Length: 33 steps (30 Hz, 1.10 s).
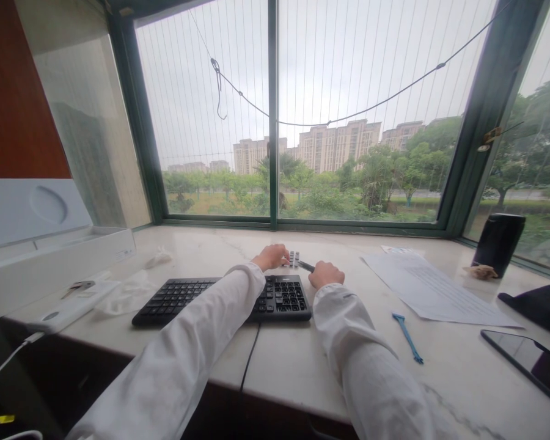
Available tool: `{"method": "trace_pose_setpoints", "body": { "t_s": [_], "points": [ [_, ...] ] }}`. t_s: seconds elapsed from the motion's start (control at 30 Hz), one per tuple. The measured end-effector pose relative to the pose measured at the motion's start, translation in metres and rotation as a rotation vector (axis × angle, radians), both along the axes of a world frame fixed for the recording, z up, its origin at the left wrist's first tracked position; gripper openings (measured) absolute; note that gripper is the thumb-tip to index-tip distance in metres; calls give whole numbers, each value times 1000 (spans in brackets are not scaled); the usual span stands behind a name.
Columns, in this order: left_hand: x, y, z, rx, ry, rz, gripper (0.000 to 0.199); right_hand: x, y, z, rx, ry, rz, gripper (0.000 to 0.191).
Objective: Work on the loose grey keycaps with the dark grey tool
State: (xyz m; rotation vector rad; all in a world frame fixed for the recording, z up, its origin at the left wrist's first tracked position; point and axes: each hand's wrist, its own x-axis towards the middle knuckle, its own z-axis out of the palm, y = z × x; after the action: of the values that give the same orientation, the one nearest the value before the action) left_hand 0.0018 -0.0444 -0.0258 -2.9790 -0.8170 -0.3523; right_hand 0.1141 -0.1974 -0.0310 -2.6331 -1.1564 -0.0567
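A black keyboard [178, 299] lies on the pale stone-look counter, its number pad showing gaps that look like removed keycaps. Past its far right edge is a small cluster of keycaps [294, 259] in rows. My left hand [272, 256] reaches across the keyboard to this cluster, with fingers curled at its left side; whatever is between the fingertips is hidden. My right hand [326, 275] is closed around a slim dark pen-like tool [306, 266], whose tip points left at the keycaps. The tool's exact kind is too small to make out.
A blue plastic tool [407, 339], printed paper sheets [431, 287] and a phone [531, 363] lie to the right. A black cylinder [499, 244] stands by the window. On the left are a white box [105, 244], crumpled tissue [126, 293] and a white power strip [68, 302].
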Motion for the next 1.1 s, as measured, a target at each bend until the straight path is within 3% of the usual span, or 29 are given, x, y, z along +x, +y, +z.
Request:
{"method": "trace_pose_setpoints", "body": {
  "t_s": [1.1],
  "points": [
    [4, 0, -5, 9, 15, -9, 27, -1, 1, -1, -7, 1, 14, 27]
  ]
}}
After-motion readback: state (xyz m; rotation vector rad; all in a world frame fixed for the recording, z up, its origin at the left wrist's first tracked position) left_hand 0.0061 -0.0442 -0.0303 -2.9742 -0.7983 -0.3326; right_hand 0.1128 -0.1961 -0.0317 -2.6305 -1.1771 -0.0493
